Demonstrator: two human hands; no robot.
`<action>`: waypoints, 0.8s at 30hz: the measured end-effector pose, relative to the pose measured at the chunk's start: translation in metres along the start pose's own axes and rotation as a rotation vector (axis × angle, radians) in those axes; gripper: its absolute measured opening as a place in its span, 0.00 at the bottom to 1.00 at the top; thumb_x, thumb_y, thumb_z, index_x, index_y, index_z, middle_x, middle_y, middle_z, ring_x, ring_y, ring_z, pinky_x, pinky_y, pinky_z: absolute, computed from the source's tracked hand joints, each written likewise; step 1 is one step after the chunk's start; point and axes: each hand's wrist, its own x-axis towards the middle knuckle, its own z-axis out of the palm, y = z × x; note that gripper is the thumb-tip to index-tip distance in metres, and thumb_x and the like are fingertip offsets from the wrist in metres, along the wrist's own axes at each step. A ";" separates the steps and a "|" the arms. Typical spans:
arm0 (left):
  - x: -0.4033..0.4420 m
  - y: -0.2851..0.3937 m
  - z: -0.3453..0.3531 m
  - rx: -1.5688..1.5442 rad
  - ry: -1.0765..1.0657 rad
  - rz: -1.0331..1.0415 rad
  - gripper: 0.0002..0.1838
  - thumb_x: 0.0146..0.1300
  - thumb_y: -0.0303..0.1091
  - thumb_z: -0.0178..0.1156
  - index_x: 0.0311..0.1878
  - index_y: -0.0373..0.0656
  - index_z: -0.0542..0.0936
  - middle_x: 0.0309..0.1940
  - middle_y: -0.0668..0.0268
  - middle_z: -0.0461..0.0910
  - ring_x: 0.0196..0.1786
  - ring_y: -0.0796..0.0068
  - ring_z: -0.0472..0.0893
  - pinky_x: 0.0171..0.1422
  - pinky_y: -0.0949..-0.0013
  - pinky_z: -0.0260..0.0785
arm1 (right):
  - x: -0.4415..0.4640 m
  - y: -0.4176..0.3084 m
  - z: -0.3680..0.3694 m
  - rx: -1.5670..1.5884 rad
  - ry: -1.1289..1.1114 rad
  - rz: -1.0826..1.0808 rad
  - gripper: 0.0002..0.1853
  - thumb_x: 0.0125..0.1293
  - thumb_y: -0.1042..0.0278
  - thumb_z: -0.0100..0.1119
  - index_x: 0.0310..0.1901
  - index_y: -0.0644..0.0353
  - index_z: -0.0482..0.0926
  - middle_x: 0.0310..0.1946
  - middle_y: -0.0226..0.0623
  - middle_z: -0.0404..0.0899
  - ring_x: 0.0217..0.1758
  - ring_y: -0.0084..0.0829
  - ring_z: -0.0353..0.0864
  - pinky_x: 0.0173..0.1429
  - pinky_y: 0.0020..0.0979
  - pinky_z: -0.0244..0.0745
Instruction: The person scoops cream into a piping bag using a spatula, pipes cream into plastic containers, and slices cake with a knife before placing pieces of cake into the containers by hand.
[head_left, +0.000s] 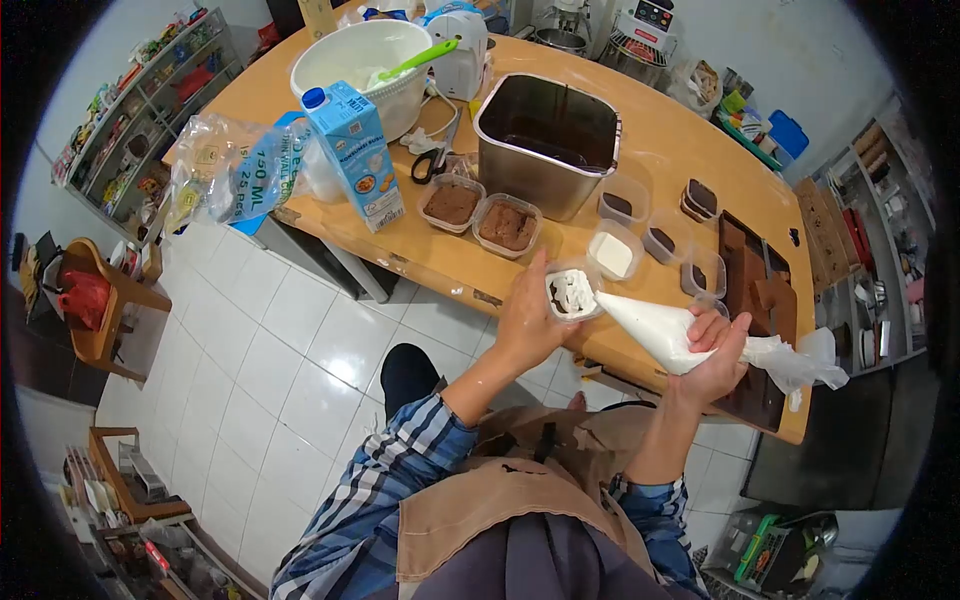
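A: Step?
B: Looks like piping: white cream going into a small clear cup [572, 293], right of centre.
A: Grips?
B: Left hand [528, 312] holding that cup by its side, fingers closed round it. Right hand [716, 352] wrapped round the piping bag [648, 328], narrow end pointing left at the cup's right rim. Tip touching the cream? Can't tell.
A: Cream level?
B: Uneven, dark patch showing at the left.
A: Next move calls for?
B: My read: steady cup, tip over the dark patch, light even squeeze.
A: Nearby?
B: White-topped cup [612, 253] just up and right; dark-filled cup [660, 241] beyond it. Steel pan [535, 175] upper centre, green spatula [420, 60] in the white bowl [345, 60], upper left.
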 end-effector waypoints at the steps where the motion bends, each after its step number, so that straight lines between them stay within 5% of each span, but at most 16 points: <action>1: -0.001 0.001 -0.001 -0.046 -0.012 -0.007 0.54 0.38 0.34 0.73 0.65 0.28 0.51 0.54 0.46 0.68 0.58 0.50 0.70 0.62 0.60 0.63 | 0.000 0.000 0.003 -0.008 -0.005 0.000 0.25 0.71 0.60 0.42 0.12 0.51 0.60 0.07 0.28 0.57 0.15 0.23 0.61 0.43 0.36 0.70; 14: -0.039 0.022 -0.031 -0.134 -0.069 0.268 0.52 0.40 0.32 0.73 0.66 0.31 0.51 0.54 0.48 0.70 0.55 0.52 0.72 0.59 0.60 0.64 | -0.019 -0.018 0.004 -0.096 -0.423 -0.027 0.24 0.71 0.59 0.42 0.14 0.53 0.63 0.08 0.28 0.61 0.17 0.23 0.63 0.41 0.36 0.67; 24: -0.044 0.028 -0.033 -0.100 -0.076 0.338 0.50 0.42 0.33 0.73 0.66 0.32 0.53 0.52 0.49 0.71 0.53 0.50 0.73 0.57 0.58 0.66 | -0.023 -0.027 0.015 -0.156 -0.531 -0.082 0.24 0.71 0.60 0.40 0.15 0.54 0.63 0.07 0.29 0.59 0.15 0.24 0.61 0.40 0.34 0.67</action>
